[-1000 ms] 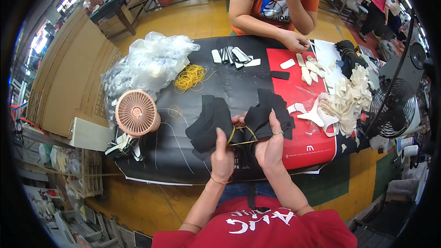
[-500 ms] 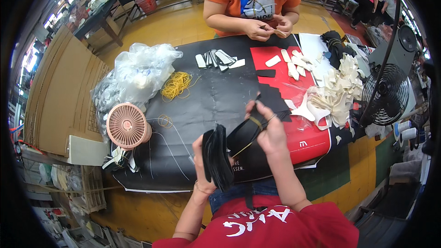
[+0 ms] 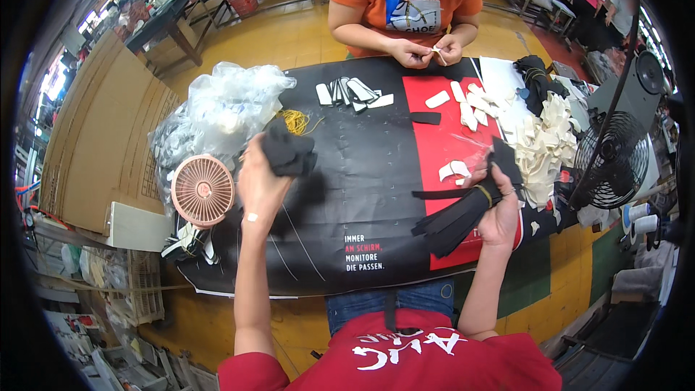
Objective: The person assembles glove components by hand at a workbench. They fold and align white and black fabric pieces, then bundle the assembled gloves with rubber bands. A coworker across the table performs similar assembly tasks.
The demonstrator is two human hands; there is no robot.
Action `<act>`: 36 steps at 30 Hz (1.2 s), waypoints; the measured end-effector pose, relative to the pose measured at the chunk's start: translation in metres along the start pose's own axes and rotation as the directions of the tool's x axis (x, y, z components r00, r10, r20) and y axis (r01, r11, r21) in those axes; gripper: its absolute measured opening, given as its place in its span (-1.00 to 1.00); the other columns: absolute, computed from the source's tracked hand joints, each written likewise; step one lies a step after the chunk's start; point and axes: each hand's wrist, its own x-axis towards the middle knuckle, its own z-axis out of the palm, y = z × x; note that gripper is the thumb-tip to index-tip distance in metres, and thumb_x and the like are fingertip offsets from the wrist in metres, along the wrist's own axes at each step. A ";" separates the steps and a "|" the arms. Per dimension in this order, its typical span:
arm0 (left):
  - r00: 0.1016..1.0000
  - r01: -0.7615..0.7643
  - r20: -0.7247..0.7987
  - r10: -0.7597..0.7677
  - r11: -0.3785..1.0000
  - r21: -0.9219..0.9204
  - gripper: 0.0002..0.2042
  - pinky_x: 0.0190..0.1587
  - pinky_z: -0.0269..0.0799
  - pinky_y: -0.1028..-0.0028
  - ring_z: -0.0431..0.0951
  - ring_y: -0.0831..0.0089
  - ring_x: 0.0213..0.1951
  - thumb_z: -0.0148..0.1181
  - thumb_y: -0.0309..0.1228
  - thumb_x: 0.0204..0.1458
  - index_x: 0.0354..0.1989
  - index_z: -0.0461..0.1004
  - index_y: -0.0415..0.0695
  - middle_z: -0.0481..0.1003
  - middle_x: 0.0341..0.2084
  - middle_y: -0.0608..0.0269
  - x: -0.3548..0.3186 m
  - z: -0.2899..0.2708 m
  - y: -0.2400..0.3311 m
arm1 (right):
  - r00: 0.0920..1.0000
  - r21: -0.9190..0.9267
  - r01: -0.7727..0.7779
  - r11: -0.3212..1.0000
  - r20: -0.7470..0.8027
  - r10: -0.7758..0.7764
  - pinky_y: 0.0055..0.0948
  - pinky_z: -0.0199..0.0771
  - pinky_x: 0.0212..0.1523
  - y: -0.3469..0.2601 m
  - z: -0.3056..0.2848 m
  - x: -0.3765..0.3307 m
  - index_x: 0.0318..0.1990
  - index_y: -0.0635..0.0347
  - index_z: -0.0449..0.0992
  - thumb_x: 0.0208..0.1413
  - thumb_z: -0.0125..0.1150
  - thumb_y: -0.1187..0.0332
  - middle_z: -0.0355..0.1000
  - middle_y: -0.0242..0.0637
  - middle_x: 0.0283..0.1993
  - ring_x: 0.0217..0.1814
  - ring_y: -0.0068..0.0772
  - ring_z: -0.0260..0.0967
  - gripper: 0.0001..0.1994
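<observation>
My left hand [image 3: 262, 182] is closed on a stack of black fabric pieces [image 3: 288, 149], raised over the left part of the table beside a heap of yellow rubber bands [image 3: 295, 122]. The stack is blurred and covers part of that heap. Over the red area at the right, my right hand [image 3: 501, 211] grips a bundle of black fabric strips [image 3: 452, 226]. A yellow band runs round this bundle near my fingers, and the strips fan out to the left. One thin strip sticks out apart from the others.
A pink fan [image 3: 203, 190] and clear plastic bags [image 3: 235, 105] stand at left. White-and-black pieces [image 3: 352, 93] lie at the far side, cream pieces [image 3: 546, 141] at right near a black fan [image 3: 614, 152]. Across the table, a person in orange [image 3: 409, 11] handles a small pale piece.
My hands have moved apart. The left carried the black stack leftward and away from me; the right took the banded bundle to the right. The person opposite has shifted their fingers.
</observation>
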 end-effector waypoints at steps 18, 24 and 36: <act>0.557 0.677 0.730 0.396 0.292 -0.675 -0.34 0.33 0.17 0.36 0.29 0.34 0.29 -0.05 -0.04 0.34 0.42 0.05 -0.28 0.28 0.28 0.04 -0.100 0.025 0.081 | 0.959 -0.906 0.268 0.327 0.283 -0.002 -0.31 0.17 0.35 0.088 0.021 -0.017 0.27 0.29 0.32 0.38 -0.02 0.04 0.25 -0.09 0.36 0.37 -0.21 0.24 -0.47; 0.457 0.823 0.830 0.319 0.201 -0.531 -0.52 0.12 0.41 0.47 0.48 0.50 0.06 -0.19 -0.12 0.40 0.18 0.36 -0.32 0.49 0.04 0.16 -0.099 0.021 0.091 | 0.928 -0.909 0.372 -0.187 0.365 0.071 -0.14 0.23 0.31 0.071 0.024 0.000 0.15 0.27 0.47 0.21 0.10 -0.21 0.28 0.09 0.31 0.32 0.07 0.26 -0.33; 0.628 0.712 0.779 0.003 0.403 -0.575 -0.44 -0.17 0.29 0.58 0.25 0.60 -0.28 -0.05 0.08 0.31 -0.33 0.44 -0.30 0.35 -0.37 0.29 -0.110 0.040 0.080 | 0.503 -0.045 0.649 -0.759 0.773 0.385 -0.21 0.44 0.01 0.076 0.016 -0.015 -0.13 0.30 0.57 0.00 0.21 0.40 0.51 -0.25 -0.08 -0.07 -0.30 0.48 -0.73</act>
